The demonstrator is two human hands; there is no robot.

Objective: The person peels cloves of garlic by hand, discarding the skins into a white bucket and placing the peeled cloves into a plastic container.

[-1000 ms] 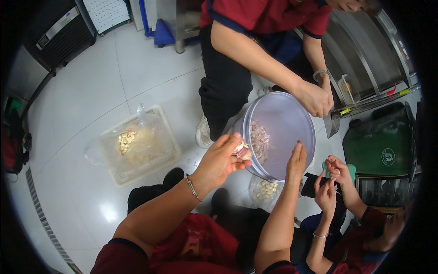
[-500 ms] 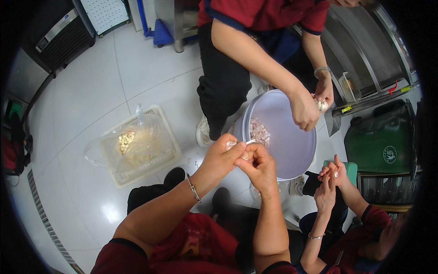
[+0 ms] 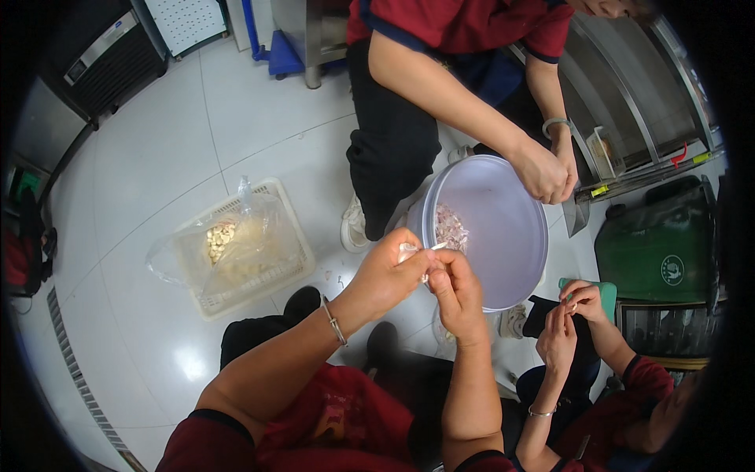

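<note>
In front of me my left hand (image 3: 387,271) is closed around a garlic bulb (image 3: 406,252), its white papery skin showing between the fingers. My right hand (image 3: 460,299) meets it, thumb and fingers pinching the same garlic; how much is in each hand is partly hidden. Both hands are at the near left rim of a large pale lilac bucket (image 3: 503,236). Purplish-white garlic skins (image 3: 450,228) lie inside the bucket on its left side.
A white plastic basket (image 3: 295,228) on the floor at left holds a clear bag with peeled garlic cloves (image 3: 220,238). Across the bucket a co-worker's hands (image 3: 543,173) are together; another co-worker's hands (image 3: 568,318) work at right. A green bin (image 3: 653,248) stands far right.
My fingers have drawn closer together around the garlic, and my right hand has turned slightly. The co-worker across has brought both hands together over the bucket's far rim. The right co-worker's hands shifted.
</note>
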